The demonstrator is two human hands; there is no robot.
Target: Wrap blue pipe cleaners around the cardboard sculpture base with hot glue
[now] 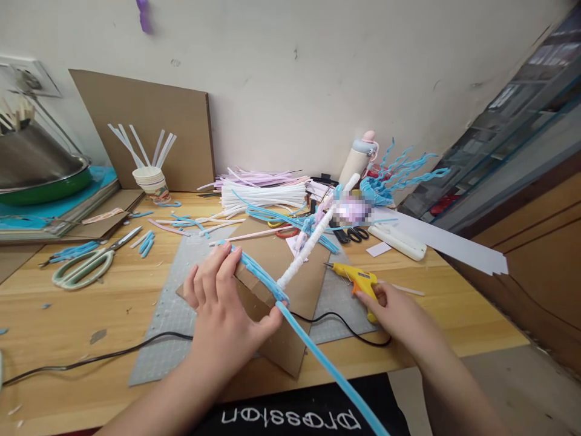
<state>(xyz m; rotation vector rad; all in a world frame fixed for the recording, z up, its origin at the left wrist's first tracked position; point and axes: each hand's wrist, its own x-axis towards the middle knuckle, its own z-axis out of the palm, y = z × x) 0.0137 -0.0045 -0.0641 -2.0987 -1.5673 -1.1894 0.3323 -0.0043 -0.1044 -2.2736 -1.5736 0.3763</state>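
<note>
My left hand (222, 303) is closed round a small cardboard base (254, 284) with blue pipe cleaners (263, 275) laid along its edge. One long blue strand (331, 366) runs from beside my thumb toward the lower right. From the base a white fuzzy stem (306, 248) slants up to the right, and a blurred lilac shape (353, 211) sits near its upper part. My right hand (399, 312) grips the handle of a yellow glue gun (358, 277), whose nozzle points left toward the stem, apart from it.
A flat cardboard sheet (295, 339) lies on a grey cutting mat (158, 327). Green-handled scissors (86, 266) rest at left. A paper cup (151, 184) holds white sticks. White pipe cleaners (263, 197) are piled behind, near a bottle (357, 158). A black cord (122, 348) crosses the table.
</note>
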